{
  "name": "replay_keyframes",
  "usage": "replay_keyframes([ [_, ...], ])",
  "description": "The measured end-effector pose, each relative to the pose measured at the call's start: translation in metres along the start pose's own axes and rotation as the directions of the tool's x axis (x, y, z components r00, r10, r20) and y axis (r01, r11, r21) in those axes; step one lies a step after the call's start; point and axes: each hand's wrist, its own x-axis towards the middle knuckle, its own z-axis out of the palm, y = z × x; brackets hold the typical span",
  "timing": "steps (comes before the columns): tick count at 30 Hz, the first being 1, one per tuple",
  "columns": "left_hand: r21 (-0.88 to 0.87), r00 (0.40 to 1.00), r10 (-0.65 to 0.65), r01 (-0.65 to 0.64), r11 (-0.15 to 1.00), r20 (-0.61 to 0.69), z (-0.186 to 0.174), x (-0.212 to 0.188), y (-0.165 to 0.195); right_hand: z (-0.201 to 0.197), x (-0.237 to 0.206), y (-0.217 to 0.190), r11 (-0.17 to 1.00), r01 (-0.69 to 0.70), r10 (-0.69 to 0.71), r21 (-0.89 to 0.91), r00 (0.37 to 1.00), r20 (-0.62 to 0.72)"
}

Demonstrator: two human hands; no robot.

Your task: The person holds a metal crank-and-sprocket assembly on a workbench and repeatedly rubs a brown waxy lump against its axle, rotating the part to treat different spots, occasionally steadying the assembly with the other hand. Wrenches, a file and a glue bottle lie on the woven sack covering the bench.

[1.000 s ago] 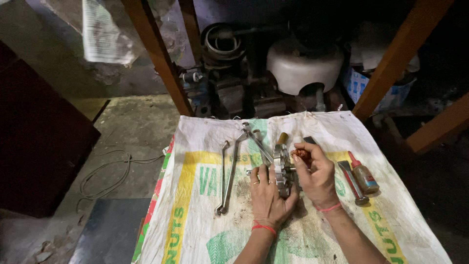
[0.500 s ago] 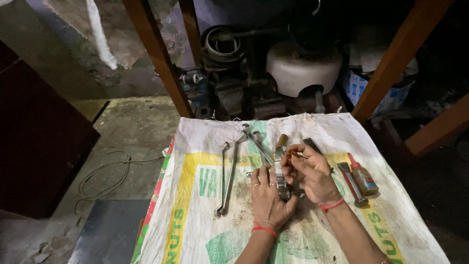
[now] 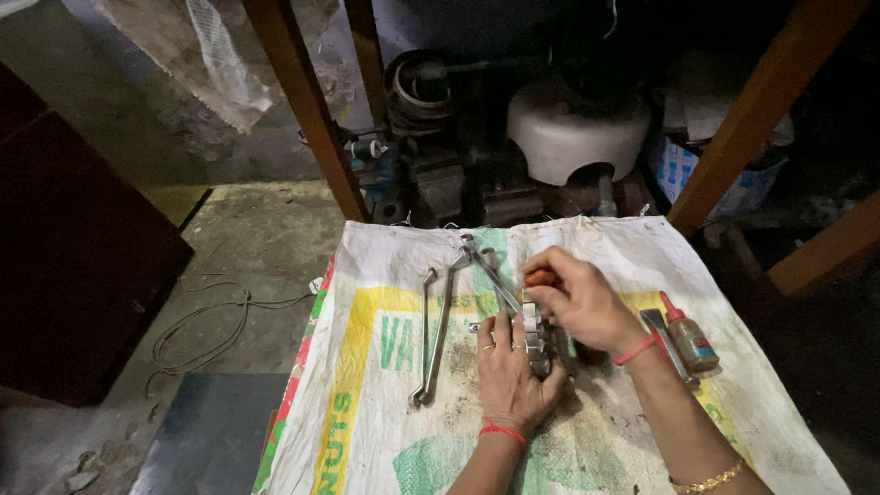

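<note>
Metal part (image 3: 539, 337) lies between left fingers (image 3: 502, 335) and right fingers (image 3: 547, 295).

I count two hands, left (image 3: 509, 380) and right (image 3: 582, 302), on one printed sack (image 3: 367, 412). Three long wrenches (image 3: 438, 335) lie there, one small glue bottle (image 3: 687, 335), one flat grey tool (image 3: 662, 335), one metal part (image 3: 536, 339).

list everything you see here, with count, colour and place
woven sack: 1, white with yellow and green print, spread as work mat
long spanners: 2, steel, left of hands
metal part: 1, grey, ribbed, between hands
red-handled tool: 1, in right hand
small bottle: 1, brown with red nozzle, right side
white round housing: 1, behind sack
cable: 1, on floor, left
left hand: flat beside the part
right hand: gripping tool
</note>
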Motion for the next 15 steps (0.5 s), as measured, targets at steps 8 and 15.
replay_keyframes([
  [8,-0.031,1.000,-0.010,0.009,0.999,-0.016,-0.001,0.001,0.003,-0.012,-0.014,0.067,0.854,0.157,-0.099,0.496,0.985,-0.141],
  [15,-0.025,0.998,-0.001,0.000,1.000,-0.056,0.002,0.001,0.002,-0.002,-0.023,0.064,0.699,0.339,-0.202,0.630,0.938,-0.281],
])
